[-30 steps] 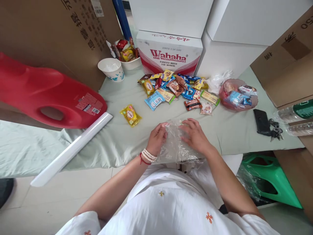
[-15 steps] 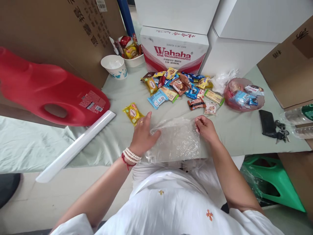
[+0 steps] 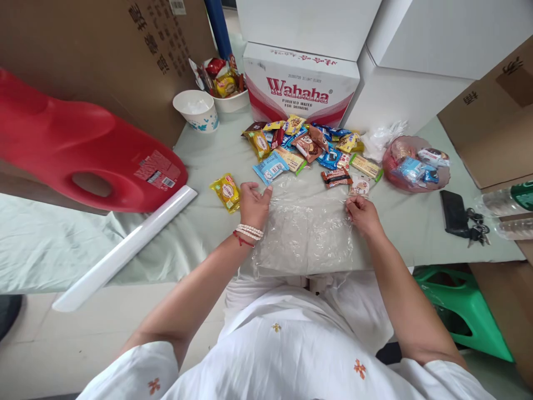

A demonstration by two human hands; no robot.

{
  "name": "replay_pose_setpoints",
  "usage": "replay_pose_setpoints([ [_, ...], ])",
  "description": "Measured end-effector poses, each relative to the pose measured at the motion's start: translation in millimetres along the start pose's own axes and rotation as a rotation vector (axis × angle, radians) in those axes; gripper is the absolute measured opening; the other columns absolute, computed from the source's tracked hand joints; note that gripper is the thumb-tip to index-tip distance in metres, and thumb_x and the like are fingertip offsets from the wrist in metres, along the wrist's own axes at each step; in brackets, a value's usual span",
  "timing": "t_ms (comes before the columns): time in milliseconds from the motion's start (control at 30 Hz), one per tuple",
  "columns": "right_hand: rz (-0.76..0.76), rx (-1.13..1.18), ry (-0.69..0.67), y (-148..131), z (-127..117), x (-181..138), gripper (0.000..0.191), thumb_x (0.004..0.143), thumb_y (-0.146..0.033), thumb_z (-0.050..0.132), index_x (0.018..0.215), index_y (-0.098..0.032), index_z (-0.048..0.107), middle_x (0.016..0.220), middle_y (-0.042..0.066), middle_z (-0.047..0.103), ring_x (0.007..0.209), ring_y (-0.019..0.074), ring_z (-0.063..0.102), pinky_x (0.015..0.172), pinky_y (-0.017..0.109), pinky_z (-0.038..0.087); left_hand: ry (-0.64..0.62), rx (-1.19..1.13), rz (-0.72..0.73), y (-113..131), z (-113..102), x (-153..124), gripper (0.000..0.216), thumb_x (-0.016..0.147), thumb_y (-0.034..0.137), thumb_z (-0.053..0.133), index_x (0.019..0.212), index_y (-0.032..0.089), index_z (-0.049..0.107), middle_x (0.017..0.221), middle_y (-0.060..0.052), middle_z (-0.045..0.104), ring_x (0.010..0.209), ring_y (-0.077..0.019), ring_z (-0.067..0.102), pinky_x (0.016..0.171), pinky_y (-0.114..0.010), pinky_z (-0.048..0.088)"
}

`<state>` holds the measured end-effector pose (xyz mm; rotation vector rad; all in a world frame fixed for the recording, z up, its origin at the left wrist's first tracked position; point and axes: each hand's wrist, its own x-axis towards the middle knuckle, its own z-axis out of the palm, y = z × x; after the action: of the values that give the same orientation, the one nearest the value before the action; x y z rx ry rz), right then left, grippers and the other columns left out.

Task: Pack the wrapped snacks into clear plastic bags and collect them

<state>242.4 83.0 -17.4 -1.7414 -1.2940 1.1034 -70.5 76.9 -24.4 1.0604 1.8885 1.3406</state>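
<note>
A clear plastic bag [image 3: 306,233] lies spread flat on the pale green cloth near the table's front edge. My left hand [image 3: 254,204] pinches its far left corner, fingers closed on the plastic. The far right corner is gripped by my right hand [image 3: 361,214]. A yellow snack packet [image 3: 226,192] lies just left of my left hand. Beyond the bag sits a pile of several wrapped snacks [image 3: 306,149].
A red plastic jug [image 3: 79,150] and a white tube [image 3: 125,247] lie at the left. A paper cup [image 3: 196,110], a snack bowl [image 3: 225,89] and a Wahaha box [image 3: 302,89] stand behind. A pink bagged bundle [image 3: 414,165], phone [image 3: 453,209] and keys [image 3: 477,230] lie right.
The bag was bunched between both hands; my hands moved apart and forward, and the bag now lies stretched flat. The left hand went from pressing flat to pinching a corner.
</note>
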Motion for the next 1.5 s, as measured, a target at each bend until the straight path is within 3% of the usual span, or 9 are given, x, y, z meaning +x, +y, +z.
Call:
replay_pose_setpoints([
  [133,-0.096,-0.540,0.050,-18,-12,1,0.031,0.090,-0.050,0.058,0.090,-0.020,0.065,0.080,0.006,0.065,0.067,0.0192,0.055,0.063,0.031,0.040,0.145,0.313,0.384,12,-22,-26,0.046,0.084,0.035,0.070,0.126,0.016,0.060,0.115,-0.014,0.064,0.118,-0.0320,0.057,0.111,-0.052,0.039],
  [267,-0.436,-0.918,0.205,-76,-12,9,0.039,0.102,-0.048,0.047,0.105,-0.018,0.072,0.104,0.016,0.069,0.095,0.0304,0.063,0.076,0.037,0.045,-0.334,0.510,0.707,14,-40,-59,0.030,0.099,0.031,0.054,0.122,0.025,0.072,0.132,-0.012,0.070,0.141,-0.0333,0.051,0.122,-0.056,0.026],
  [367,-0.703,-1.006,-0.027,-123,25,28,0.033,0.105,-0.031,0.043,0.115,-0.018,0.072,0.114,0.015,0.070,0.105,0.0305,0.064,0.080,0.037,0.047,-0.535,0.683,0.661,1,-42,-73,0.043,0.102,0.035,0.049,0.141,0.026,0.065,0.158,-0.015,0.055,0.152,-0.0371,0.041,0.125,-0.065,0.019],
  [500,-0.945,-1.167,-0.451,-162,110,59,0.049,0.097,-0.008,0.044,0.140,-0.023,0.062,0.151,0.011,0.056,0.114,0.0288,0.066,0.080,0.034,0.048,-0.581,0.833,0.608,-16,-42,-80,0.054,0.104,0.042,0.046,0.156,0.027,0.052,0.170,-0.016,0.036,0.159,-0.0413,0.029,0.124,-0.075,0.012],
  [667,-0.900,-1.379,-0.617,-179,173,85,0.060,0.091,-0.001,0.048,0.148,-0.019,0.055,0.147,0.016,0.058,0.116,0.0328,0.067,0.086,0.038,0.049,-0.553,0.859,0.612,-18,-41,-82,0.057,0.105,0.045,0.043,0.159,0.027,0.049,0.172,-0.019,0.029,0.160,-0.0412,0.026,0.123,-0.075,0.016],
  [767,-0.879,-1.361,-0.527,-180,153,81,0.058,0.091,-0.005,0.051,0.147,-0.017,0.056,0.142,0.019,0.060,0.109,0.0321,0.068,0.087,0.039,0.050,-0.555,0.860,0.599,-16,-41,-82,0.059,0.105,0.046,0.044,0.159,0.025,0.048,0.172,-0.020,0.030,0.161,-0.0406,0.026,0.124,-0.075,0.016],
  [1000,-0.761,-1.071,-0.359,-150,44,13,0.068,0.087,-0.026,0.068,0.152,-0.019,0.051,0.141,0.016,0.059,0.113,0.0344,0.065,0.086,0.039,0.052,-0.555,0.811,0.593,-16,-41,-81,0.060,0.104,0.046,0.044,0.160,0.025,0.046,0.172,-0.019,0.031,0.160,-0.0399,0.027,0.124,-0.074,0.012],
  [1300,-0.481,-1.013,-0.519,-77,59,-59,0.071,0.092,-0.021,0.064,0.159,-0.023,0.042,0.157,0.017,0.047,0.109,0.0308,0.071,0.084,0.039,0.056,-0.442,0.657,0.718,-29,-68,-80,0.059,0.103,0.040,0.049,0.159,0.020,0.045,0.170,-0.020,0.036,0.159,-0.0376,0.031,0.127,-0.064,0.022],
  [1500,-0.701,-0.696,-0.393,-14,-1,-124,0.073,0.098,-0.048,0.065,0.161,-0.028,0.035,0.158,0.016,0.044,0.134,0.0331,0.056,0.106,0.051,0.054,-0.791,0.538,1.055,-45,-113,-97,0.066,0.095,0.048,0.066,0.153,0.022,0.050,0.163,-0.019,0.047,0.153,-0.0361,0.043,0.129,-0.059,0.028],
])
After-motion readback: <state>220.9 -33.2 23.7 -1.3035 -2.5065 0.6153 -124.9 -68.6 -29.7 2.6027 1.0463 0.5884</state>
